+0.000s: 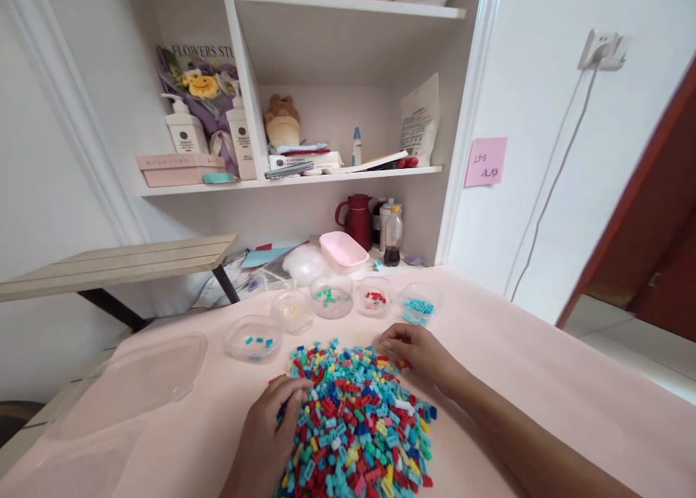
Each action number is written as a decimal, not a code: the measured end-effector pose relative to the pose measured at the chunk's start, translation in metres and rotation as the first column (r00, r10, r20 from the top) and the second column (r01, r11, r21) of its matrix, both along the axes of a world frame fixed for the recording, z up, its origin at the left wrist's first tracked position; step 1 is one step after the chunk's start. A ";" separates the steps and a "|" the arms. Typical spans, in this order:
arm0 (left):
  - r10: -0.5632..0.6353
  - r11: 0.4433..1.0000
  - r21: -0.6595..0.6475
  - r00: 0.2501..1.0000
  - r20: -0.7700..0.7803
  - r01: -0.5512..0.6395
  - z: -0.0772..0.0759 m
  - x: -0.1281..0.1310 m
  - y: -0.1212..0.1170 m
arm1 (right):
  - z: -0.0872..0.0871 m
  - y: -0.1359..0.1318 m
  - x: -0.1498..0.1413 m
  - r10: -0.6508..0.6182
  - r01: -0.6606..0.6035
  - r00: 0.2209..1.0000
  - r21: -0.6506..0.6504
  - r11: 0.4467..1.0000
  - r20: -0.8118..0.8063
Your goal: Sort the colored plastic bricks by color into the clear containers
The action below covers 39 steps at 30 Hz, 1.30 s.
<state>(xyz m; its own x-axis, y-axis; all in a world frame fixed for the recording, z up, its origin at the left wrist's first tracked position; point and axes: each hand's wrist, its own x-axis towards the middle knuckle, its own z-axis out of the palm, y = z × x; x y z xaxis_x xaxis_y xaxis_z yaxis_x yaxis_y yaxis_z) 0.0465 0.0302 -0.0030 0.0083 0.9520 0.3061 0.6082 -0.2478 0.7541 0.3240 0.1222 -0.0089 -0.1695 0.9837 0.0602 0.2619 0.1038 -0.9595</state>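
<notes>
A large heap of small toy building bricks point(353, 418) in blue, red, green, yellow and white lies on the pink-covered table. At the heap's left edge rests my left hand point(272, 418), open, its loosely bent fingers touching the bricks. My right hand point(410, 346) is at the far right edge of the heap, fingers curled together; whatever is between the fingertips is hidden. Beyond the hands, clear tubs hold sorted bricks: a blue-brick tub point(231, 342), a yellow-brick tub point(280, 317), a green-brick tub point(342, 312), a red-brick tub point(374, 311) and a turquoise-brick tub point(435, 299).
Large clear plastic lids or trays point(135, 375) lie at left, beside a wooden bench point(135, 262). Behind the tubs stand a pink basin point(344, 250), a dark red jug point(359, 222) and a bottle point(393, 237). A white shelf point(348, 175) overhangs the back.
</notes>
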 end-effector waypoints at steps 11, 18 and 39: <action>0.107 0.989 0.083 0.984 0.141 -0.120 -0.003 -0.004 0.004 | -0.005 -0.010 -0.013 0.208 -0.198 0.976 0.131 0.971 -0.070; 0.171 0.984 0.042 0.984 0.042 -0.173 -0.020 -0.004 0.010 | 0.003 -0.013 -0.021 0.174 -0.289 0.903 0.254 0.923 0.394; 0.042 0.966 -0.236 0.965 -0.260 -0.106 0.001 0.001 0.023 | 0.017 0.022 -0.058 0.486 -0.661 0.679 0.170 0.731 0.550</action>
